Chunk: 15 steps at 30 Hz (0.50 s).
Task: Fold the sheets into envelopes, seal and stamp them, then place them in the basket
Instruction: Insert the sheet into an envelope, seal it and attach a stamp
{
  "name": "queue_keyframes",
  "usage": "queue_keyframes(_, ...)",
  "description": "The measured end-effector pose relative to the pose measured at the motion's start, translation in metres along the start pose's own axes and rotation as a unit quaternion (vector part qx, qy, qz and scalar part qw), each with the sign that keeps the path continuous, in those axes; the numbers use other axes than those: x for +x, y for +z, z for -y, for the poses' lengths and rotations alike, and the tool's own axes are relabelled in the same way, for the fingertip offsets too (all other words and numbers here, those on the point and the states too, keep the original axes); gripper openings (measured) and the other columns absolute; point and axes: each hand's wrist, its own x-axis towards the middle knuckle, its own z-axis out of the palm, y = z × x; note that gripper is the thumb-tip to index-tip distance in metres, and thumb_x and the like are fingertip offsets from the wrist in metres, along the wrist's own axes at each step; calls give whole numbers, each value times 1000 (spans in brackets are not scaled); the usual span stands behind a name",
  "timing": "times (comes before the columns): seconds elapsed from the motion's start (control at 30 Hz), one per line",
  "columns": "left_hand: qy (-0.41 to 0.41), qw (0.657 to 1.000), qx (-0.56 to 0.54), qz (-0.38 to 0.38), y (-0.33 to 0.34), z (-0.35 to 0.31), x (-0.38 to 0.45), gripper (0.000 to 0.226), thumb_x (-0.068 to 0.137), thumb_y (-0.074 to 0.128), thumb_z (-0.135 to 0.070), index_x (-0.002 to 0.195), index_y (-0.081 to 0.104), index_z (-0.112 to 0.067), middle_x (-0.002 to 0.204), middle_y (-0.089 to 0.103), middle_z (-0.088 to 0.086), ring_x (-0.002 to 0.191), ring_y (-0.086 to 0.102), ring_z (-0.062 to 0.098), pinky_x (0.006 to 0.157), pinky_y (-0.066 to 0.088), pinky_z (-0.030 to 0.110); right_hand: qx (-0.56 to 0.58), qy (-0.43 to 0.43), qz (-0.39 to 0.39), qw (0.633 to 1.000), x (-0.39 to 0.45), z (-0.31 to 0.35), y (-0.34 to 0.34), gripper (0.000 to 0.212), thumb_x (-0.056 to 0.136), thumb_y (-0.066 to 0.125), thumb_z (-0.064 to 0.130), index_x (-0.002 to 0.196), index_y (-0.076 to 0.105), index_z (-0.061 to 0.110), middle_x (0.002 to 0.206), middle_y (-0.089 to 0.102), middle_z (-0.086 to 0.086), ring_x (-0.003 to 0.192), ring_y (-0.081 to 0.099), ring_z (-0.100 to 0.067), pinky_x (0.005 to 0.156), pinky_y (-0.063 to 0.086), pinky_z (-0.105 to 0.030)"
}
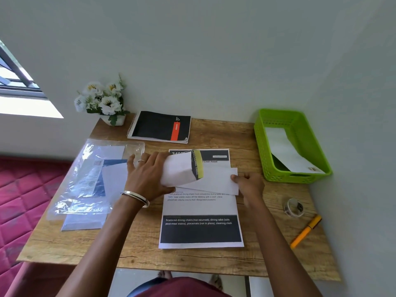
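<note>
My left hand (147,176) grips a folded printed sheet (182,168) whose dark and yellow edge points right. That edge sits in the mouth of a white envelope (216,181), which my right hand (249,182) pinches at its right end. Both lie over a printed sheet (201,224) flat on the wooden table (246,138). A green basket (276,168) stands at the right rear with one white envelope (287,151) lying inside. A roll of clear tape (293,207) and an orange pen (305,231) rest near the right edge.
A clear plastic pack of envelopes (94,179) lies on the left of the table. A black spiral notebook (160,127) and a pot of white flowers (102,99) stand at the back. A red quilted bed (25,200) borders the table's left side.
</note>
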Motion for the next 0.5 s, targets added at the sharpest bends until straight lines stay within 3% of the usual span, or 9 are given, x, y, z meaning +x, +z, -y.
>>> queue_keyframes(0.07,-2,1000,9,2,2,-1,1,96,50,81,-55,129,39,-21,128,52,3,122,42,32,104,18,65,59,-11,30,998,-7,4,-10,25,76,75,10,64,54,14,81,68,-7,81,65,-26,70,52,-34)
queue_keyframes(0.13,-1,1000,12,1,4,-2,2,96,49,82,-54,128,39,-21,127,53,4,120,43,33,103,18,66,105,-42,57,992,-14,8,-21,23,80,72,7,69,53,15,83,66,-8,81,62,-24,65,49,-29)
queue_keyframes(0.23,-8,1000,20,-5,5,-6,4,96,47,83,-52,127,41,-20,124,55,5,119,45,35,101,17,69,119,-97,59,986,-23,13,-39,23,82,71,6,96,54,15,95,67,-10,85,65,-21,67,55,-34)
queue_keyframes(0.33,-18,999,30,-4,5,-10,6,95,47,82,-53,126,41,-21,122,55,5,118,46,35,101,13,70,112,-128,47,984,-34,23,-61,50,85,66,1,127,46,18,98,64,-4,83,66,-18,51,59,-43)
queue_keyframes(0.43,-22,999,35,6,5,-15,9,95,50,80,-55,128,38,-22,124,53,4,119,45,32,102,8,70,104,-196,11,975,-38,31,-83,35,86,64,-2,120,58,6,103,65,-7,78,67,-17,41,56,-34)
queue_keyframes(0.5,-24,999,33,12,5,-18,10,94,52,79,-55,129,36,-23,126,52,4,121,45,32,102,7,70,140,-224,-25,964,-40,35,-96,22,86,64,-1,107,63,7,98,66,-7,70,67,-17,40,53,-30)
